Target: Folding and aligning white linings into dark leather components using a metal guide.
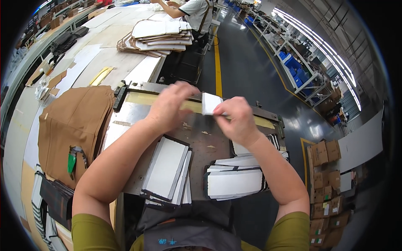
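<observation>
Two stacks of white panels with dark edges sit on the metal table [138, 121] in the head view: a left stack [166, 169] and a right stack [234, 183], with a few more panels [247, 149] tucked behind the right wrist. Both hands are up over the middle of the table sharing one small white piece [210, 103]. The right hand [238, 119] pinches its lower right edge between thumb and fingers, and the left hand [171, 106] is closed around the piece's left side, though the left fingertips are blurred so the exact hold there is hard to read.

My guess on progress: the stacks look like sorted or finished pieces, so a fair bit seems done, but there's no telling which pile is "to do" and which is "done".

Hard to make out: what the piece is exactly, whether it's folded or flat, and the yellowish strip [144, 98] behind it, which the hands half cover. The brown cardboard pile [75, 125] on the left runs under other stuff. Another person [193, 11] at the top is cut off by the frame.
</observation>
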{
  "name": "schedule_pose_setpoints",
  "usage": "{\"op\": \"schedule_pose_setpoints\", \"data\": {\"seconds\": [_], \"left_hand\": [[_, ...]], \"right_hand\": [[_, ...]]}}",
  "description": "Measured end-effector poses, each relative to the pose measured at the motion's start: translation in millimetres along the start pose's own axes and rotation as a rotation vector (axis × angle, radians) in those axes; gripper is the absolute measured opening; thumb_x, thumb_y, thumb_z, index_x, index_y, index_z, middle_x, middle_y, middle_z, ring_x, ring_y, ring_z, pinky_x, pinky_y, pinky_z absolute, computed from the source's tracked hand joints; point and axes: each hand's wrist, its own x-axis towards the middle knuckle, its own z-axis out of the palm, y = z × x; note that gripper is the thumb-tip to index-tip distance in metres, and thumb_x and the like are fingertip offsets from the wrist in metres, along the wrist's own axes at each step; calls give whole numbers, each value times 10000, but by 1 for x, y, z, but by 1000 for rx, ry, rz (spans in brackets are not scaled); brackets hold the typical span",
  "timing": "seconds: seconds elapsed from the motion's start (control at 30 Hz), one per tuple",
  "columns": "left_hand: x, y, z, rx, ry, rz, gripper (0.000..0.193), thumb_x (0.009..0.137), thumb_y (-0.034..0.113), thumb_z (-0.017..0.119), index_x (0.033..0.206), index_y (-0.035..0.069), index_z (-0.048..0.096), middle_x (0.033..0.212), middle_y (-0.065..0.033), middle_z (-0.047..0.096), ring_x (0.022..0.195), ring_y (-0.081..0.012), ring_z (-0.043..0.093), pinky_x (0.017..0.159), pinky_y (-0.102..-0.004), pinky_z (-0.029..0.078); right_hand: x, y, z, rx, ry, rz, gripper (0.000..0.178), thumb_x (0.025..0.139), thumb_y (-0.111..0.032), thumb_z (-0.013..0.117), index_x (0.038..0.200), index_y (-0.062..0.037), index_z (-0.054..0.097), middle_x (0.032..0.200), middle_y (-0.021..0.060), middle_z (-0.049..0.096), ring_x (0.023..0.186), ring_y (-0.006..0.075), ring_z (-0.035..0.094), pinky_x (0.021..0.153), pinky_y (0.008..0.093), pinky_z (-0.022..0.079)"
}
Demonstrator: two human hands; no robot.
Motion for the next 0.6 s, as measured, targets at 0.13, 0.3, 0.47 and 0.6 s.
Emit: {"op": "schedule_pose_setpoints", "data": {"seconds": [0.13,0.3,0.47,0.6], "left_hand": [[-18,-16,21,32,-295,183,379,807,51,702,1174,144,697,1293,-73,629,1236,-302,555,1064,-404,435],[-16,-9,18,64,-276,166,323,819,38,674,1107,167,743,1239,-39,665,1203,-261,581,1053,-395,429],[-15,-3,10,120,-316,123,291,818,78,694,1072,205,761,1228,-20,676,1191,-238,588,1050,-388,420],[-18,-6,17,231,-236,50,296,832,122,701,1093,248,764,1251,4,680,1185,-223,591,1059,-390,410]], "right_hand": [[-3,-19,12,212,-214,83,76,723,-53,727,762,-80,667,769,82,693,795,294,650,835,414,473],[-19,14,13,22,-402,94,468,789,-206,798,1201,-38,651,1329,185,607,1216,334,581,1033,391,454],[-32,21,30,102,-535,211,595,845,-229,747,1367,-26,545,1509,194,439,1390,336,428,1153,413,354],[-27,18,36,10,-543,141,614,845,-137,705,1415,-35,501,1517,189,431,1407,325,411,1166,410,339]]}}
